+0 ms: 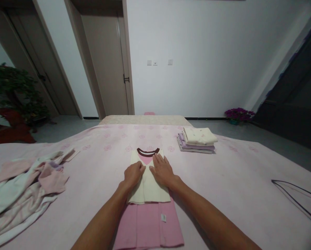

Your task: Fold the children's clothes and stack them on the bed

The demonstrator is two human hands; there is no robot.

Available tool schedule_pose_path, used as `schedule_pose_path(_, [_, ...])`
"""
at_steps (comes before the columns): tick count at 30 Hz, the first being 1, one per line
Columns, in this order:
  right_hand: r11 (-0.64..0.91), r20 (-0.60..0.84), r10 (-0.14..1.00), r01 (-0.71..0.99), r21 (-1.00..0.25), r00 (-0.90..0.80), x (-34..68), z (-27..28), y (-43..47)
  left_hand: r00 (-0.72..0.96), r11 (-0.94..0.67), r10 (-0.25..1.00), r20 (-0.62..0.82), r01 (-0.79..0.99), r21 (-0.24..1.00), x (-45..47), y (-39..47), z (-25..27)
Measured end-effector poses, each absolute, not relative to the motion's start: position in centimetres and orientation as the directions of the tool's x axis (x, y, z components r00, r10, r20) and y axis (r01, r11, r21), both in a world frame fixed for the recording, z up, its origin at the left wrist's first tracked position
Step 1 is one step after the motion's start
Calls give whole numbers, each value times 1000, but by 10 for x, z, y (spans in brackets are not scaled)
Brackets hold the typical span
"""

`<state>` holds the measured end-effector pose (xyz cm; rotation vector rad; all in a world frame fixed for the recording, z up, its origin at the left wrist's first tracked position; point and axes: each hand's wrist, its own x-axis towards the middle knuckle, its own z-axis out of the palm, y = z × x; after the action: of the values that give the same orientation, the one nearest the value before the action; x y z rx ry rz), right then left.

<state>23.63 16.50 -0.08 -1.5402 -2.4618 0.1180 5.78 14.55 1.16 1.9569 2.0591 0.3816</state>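
A long-sleeved shirt lies on the bed in front of me, its cream sleeves (155,191) folded over a pink body (147,222) with a small white label. Its dark brown neckband (148,152) points away from me. My left hand (134,173) is closed on the left part of the cream cloth, fingers curled; the fingertips are hidden. On the right part, just below the neckband, my right hand (163,170) lies flat with its fingers stretched out.
A stack of folded clothes (198,140) sits at the back right of the bed sheet (223,187). Crumpled clothes (27,191) lie at the left. A thin black wire loop (293,198) is near the right edge. Beyond the bed are a door (106,62) and potted purple flowers (238,114).
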Motion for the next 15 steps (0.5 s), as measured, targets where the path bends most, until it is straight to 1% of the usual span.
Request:
schedule_pose_path(4, [567,146,824,795,-216,-548,233,-4,135,-32,37,999,-19,918,394,54,147,12])
schedule_pose_path(6, [576,118,817,786,-225,-565,235,-6,126,-20,25,1000,-17,915,403,53,148,11])
schedule_pose_path(10, [538,100,842,811,-229,-530,238,-2,118,-8,11,1000,-11,908,419,51,149,11])
schedule_pose_path(12, [573,111,819,788,-226,-564,237,1,113,-6,11,1000,-14,905,425,50,149,12])
schedule_pose_path(15, [657,111,750,719,-227,-651,237,4,100,-4,12,1000,-19,899,437,49,149,12])
